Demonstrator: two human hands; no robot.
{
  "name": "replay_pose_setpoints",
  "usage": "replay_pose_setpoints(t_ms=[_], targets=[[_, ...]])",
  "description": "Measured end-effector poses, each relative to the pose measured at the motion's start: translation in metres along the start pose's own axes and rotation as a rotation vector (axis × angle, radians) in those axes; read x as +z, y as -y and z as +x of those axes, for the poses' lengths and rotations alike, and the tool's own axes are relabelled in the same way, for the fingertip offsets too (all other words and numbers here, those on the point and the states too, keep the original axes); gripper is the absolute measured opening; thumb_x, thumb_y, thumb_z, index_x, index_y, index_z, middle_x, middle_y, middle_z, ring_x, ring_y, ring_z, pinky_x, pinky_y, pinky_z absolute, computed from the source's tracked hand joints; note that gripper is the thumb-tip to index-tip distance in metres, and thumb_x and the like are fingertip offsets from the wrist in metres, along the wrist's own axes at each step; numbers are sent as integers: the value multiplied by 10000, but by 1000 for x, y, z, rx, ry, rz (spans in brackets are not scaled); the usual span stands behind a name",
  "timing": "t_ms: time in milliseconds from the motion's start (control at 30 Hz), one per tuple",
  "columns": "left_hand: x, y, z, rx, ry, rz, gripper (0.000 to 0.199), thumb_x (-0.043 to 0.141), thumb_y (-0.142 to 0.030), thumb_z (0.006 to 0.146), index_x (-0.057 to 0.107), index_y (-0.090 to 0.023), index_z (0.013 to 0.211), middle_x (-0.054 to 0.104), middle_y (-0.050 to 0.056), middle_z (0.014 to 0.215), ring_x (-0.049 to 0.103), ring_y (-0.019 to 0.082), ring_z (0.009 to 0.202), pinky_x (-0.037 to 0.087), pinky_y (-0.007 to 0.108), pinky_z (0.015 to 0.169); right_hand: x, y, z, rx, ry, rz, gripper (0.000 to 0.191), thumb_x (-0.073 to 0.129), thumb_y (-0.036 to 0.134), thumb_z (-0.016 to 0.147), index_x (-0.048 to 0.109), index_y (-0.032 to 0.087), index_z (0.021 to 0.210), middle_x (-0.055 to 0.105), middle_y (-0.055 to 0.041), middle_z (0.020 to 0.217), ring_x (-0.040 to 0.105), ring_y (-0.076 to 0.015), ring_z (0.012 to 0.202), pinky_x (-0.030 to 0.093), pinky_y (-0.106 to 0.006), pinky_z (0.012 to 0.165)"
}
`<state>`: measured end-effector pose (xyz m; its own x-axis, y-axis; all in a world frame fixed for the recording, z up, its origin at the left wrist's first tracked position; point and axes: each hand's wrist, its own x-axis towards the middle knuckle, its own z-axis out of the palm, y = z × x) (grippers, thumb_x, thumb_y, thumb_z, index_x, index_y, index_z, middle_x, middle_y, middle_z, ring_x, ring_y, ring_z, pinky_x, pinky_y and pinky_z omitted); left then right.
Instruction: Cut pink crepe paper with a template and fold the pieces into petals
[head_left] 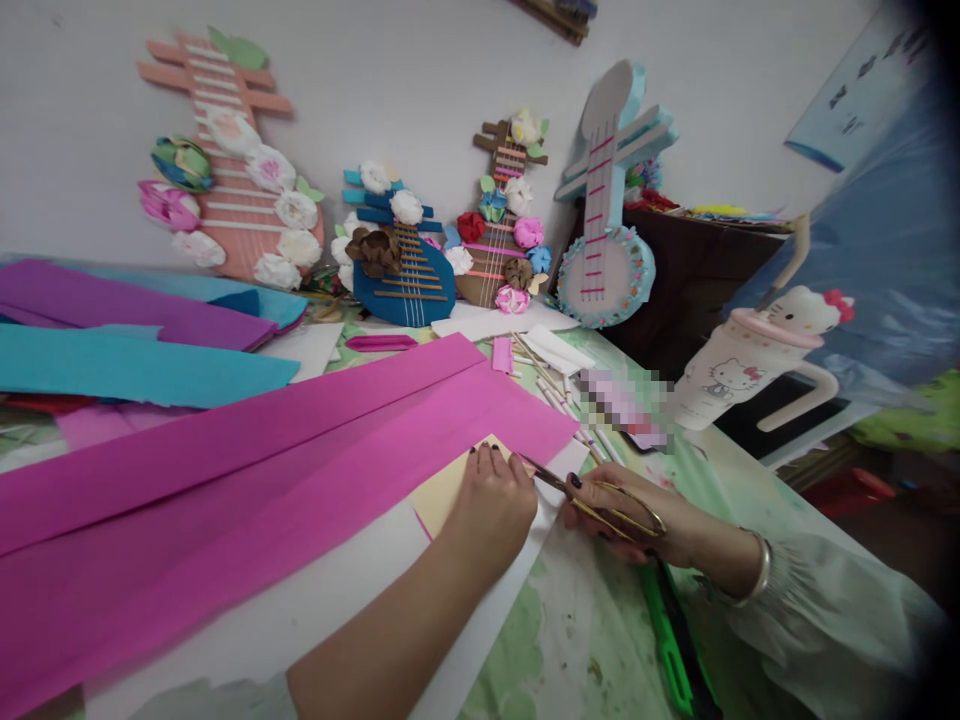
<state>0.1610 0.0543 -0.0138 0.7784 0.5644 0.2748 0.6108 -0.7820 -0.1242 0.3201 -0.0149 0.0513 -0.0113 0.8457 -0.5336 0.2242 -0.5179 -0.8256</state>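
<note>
My left hand (491,505) rests on a pale yellow piece of paper (441,492), fingertips bent over it and thumb hidden. Beneath lies a large sheet of magenta crepe paper (315,490), with a thin magenta edge showing along the yellow piece's lower left side. In my right hand (619,515) is a pair of scissors with gold handles (637,510). Their dark blades point left and reach the paper's edge beside my left fingers. How far the blades are apart is hard to make out. White paper (300,600) lies under the magenta sheet.
A green utility knife (675,640) lies below my right wrist. Thin sticks (559,395) and a blurred-out phone-like object (626,405) lie beyond. A white tumbler (731,375) stands at the right. Purple and turquoise paper (135,365) is stacked left. Flowered paper instruments (405,265) lean against the wall.
</note>
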Motion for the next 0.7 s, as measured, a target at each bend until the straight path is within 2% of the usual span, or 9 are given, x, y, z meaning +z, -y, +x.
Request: replay_pose_setpoints(t_ms=[100, 367, 533, 700], targets=[[0, 0, 0, 12, 12, 32, 383, 466, -98, 863, 545, 49, 1208, 602, 328, 1123, 588, 380, 1104, 432, 490, 923, -2, -1, 0, 8, -11, 5, 501, 648, 644, 624, 579, 153, 696, 474, 27, 573, 370, -31, 295, 188, -192, 293], [2, 0, 0, 6, -62, 23, 324, 463, -103, 865, 568, 30, 1141, 635, 308, 1059, 620, 343, 1053, 447, 488, 907, -3, -1, 1, 8, 9, -41, 436, 626, 591, 671, 594, 157, 690, 457, 32, 554, 355, -34, 295, 163, -192, 289], [4, 0, 0, -8, -58, 20, 334, 447, -122, 883, 571, 46, 1143, 620, 331, 1069, 611, 373, 1061, 439, 487, 906, -4, -1, 1, 24, 10, -81, 414, 627, 557, 682, 611, 144, 708, 444, 41, 557, 346, -27, 293, 154, -189, 292], [3, 0, 0, -1, -33, 1, 356, 459, -95, 863, 555, 57, 1170, 602, 348, 1090, 596, 390, 1082, 434, 499, 913, -4, -4, 3, 1, 5, -65, 482, 602, 623, 690, 610, 142, 711, 451, 34, 565, 365, -29, 298, 172, -184, 292]])
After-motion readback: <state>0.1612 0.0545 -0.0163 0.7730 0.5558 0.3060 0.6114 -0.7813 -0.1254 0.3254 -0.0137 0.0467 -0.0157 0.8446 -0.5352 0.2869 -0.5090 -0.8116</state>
